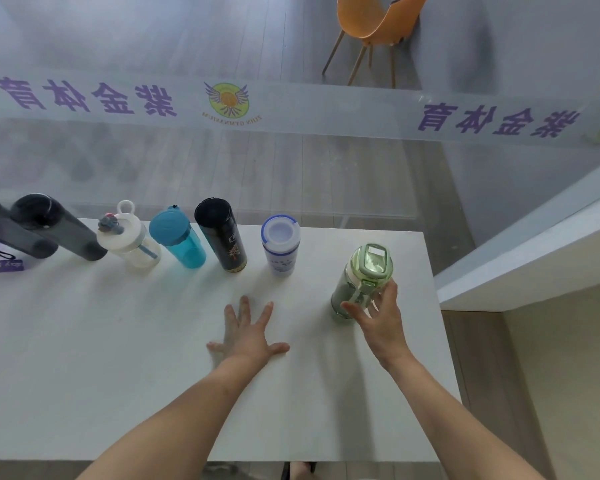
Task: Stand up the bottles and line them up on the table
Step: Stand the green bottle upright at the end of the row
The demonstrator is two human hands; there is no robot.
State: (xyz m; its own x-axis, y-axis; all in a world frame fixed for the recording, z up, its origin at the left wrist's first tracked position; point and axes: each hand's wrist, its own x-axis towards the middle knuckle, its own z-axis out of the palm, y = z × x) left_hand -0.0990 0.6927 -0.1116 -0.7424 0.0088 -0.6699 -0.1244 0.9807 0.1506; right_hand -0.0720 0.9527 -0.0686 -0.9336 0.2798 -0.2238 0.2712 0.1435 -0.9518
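Bottles: seven upright on the white table (84, 341), six in a row along the far edge, well beyond the fingertips of both hands.

Row, in descending order of visible size:
- Dark grey bottle (58, 226), second from the left end of the row.
- Second dark grey bottle (7, 230), at the left end, partly cut off by the frame edge.
- Black bottle (221, 235), straight ahead of the left fingertips.
- Blue bottle (178, 237), just left of the black one.
- Clear bottle with white lid (127, 237), loop handle on top.
- White bottle with blue-rimmed cap (280, 244), between the two hands and beyond them.

Green bottle (362, 280): upright, nearer than the row, at the right end. Right hand (381, 323): fingers spread and curved around the near side of the green bottle, thumb and fingertips close to its strap; firm contact not discernible.

Left hand (248, 332): flat on the tabletop, palm down, fingers splayed apart, nothing held.

Purple strap (0, 263): flat on the table at the far left.
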